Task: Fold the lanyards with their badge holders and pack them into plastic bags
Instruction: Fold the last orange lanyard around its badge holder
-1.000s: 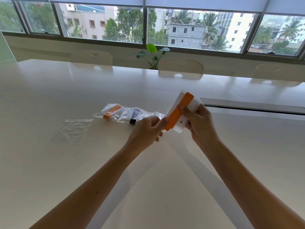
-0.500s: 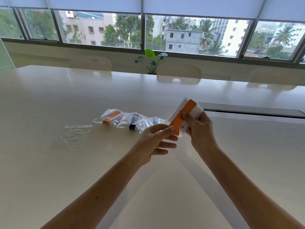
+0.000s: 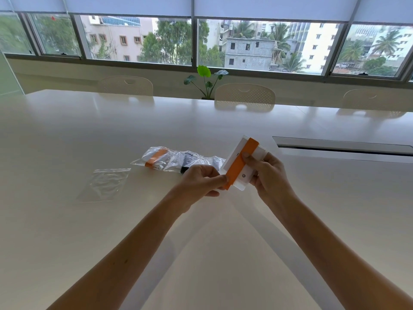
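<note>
Two hands' fingers pinch the orange-wrapped badge holder (image 3: 242, 163) above packed bags (image 3: 176, 159) and an empty bag (image 3: 106, 184).

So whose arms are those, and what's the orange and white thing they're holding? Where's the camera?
The camera sits on a person's head and looks forward and down, so you see that person's own two arms reaching out. There is no robot here. The left hand pinches the bottom end of an orange lanyard, a flat strap, which is wrapped along a white badge holder. The right hand grips the badge holder, with its thumb pressed on the strap. Both are held up above a big pale table. On the table lies an empty plastic bag, and behind it some filled plastic bags. One shows an orange strap inside. Past the table are chairs, a plant and windows.
</note>
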Tool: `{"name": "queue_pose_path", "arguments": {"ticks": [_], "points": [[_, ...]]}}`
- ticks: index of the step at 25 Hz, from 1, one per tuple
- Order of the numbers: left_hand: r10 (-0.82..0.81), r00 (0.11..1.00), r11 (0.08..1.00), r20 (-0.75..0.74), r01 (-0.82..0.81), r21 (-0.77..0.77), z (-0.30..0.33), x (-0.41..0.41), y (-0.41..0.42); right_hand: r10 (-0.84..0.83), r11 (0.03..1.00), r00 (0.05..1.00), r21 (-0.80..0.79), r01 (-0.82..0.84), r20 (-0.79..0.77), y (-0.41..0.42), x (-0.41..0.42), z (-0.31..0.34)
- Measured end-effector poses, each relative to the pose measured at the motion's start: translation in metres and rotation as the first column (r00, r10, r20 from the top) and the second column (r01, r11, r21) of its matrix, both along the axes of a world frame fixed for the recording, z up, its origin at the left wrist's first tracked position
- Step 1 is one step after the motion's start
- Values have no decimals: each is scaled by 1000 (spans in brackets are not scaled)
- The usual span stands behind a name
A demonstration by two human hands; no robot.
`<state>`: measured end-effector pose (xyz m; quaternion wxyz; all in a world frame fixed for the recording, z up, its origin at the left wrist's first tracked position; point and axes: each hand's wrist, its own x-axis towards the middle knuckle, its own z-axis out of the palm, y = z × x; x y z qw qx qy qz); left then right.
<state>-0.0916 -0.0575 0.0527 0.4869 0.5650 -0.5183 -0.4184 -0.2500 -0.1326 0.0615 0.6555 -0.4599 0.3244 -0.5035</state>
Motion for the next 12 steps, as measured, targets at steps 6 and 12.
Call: {"name": "queue_pose_path", "arguments": {"ticks": [6,12], "points": [[-11,995,1000,-103,12,6,-6,20,21,94,984,996,151,-92,-8,10,15,-6],[-131,983,939,-132,166,301,-8,77,44,268,956,927,193,-221,-264,35,57,-18]]}}
